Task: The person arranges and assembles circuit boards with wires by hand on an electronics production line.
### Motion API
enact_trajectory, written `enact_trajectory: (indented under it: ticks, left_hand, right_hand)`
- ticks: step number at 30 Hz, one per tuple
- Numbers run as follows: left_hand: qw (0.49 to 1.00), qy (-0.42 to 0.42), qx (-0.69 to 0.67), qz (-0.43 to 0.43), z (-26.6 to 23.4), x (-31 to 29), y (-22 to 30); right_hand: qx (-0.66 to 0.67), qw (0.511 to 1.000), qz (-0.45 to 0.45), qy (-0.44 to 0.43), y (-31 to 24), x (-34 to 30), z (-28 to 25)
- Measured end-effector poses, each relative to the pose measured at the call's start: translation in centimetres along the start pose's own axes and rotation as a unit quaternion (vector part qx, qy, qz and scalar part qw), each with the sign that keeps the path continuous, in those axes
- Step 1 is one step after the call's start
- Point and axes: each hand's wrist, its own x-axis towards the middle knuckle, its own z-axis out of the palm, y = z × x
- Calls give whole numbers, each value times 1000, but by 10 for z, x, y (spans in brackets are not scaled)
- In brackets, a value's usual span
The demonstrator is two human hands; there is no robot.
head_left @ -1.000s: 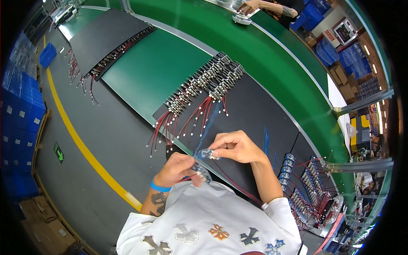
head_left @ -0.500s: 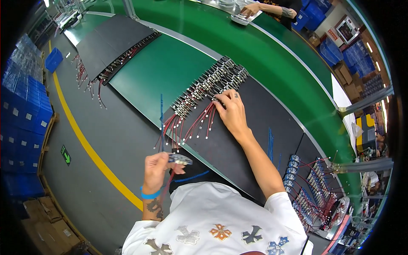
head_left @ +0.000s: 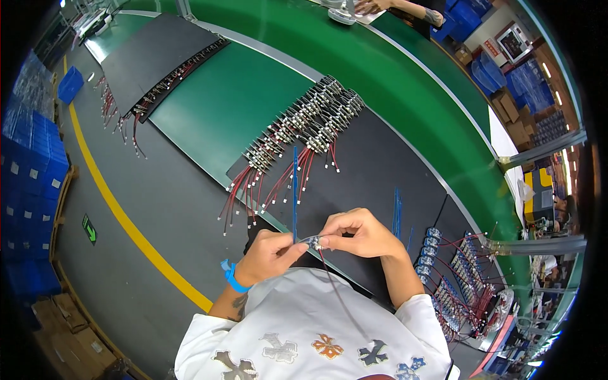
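A small circuit board is pinched between my two hands in front of my chest. My left hand grips its left end, with thin blue strips standing up from the same fingers. At the other end, the thumb and fingertips of my right hand are closed on the board. A wire hangs from the board across my white shirt. Much of the board is hidden by the fingers. Beyond the hands, rows of boards stand on edge on the bench, their red-black leads trailing toward me.
More blue strips lie to the right on the dark mat. Boards with wires sit at the near right. A black panel lies at the far left. Across the green bench is another person's hand.
My right hand has left the row of boards and come back to the board in my left hand. The left hand has moved right, carrying the board and blue strips.
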Motion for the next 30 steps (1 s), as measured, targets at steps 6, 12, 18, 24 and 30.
enact_trajectory:
  ticks: [6, 12, 18, 24, 30]
  left_hand:
    - [979, -17, -167, 114, 13, -3, -3]
    - [947, 19, -320, 28, 29, -24, -3]
    - [919, 203, -336, 39, 5, -32, -23]
    - [929, 241, -279, 17, -6, -34, -11]
    - [960, 211, -183, 5, 5, -35, -14]
  right_hand:
    - [155, 987, -9, -47, 3, -4, 6]
    - [176, 981, -14, -77, 8, 4, 8]
    - [-131, 950, -92, 266, 20, 49, -14]
    - [-297, 837, -206, 410, 50, 108, -24]
    - [-471, 727, -211, 452, 43, 103, -11]
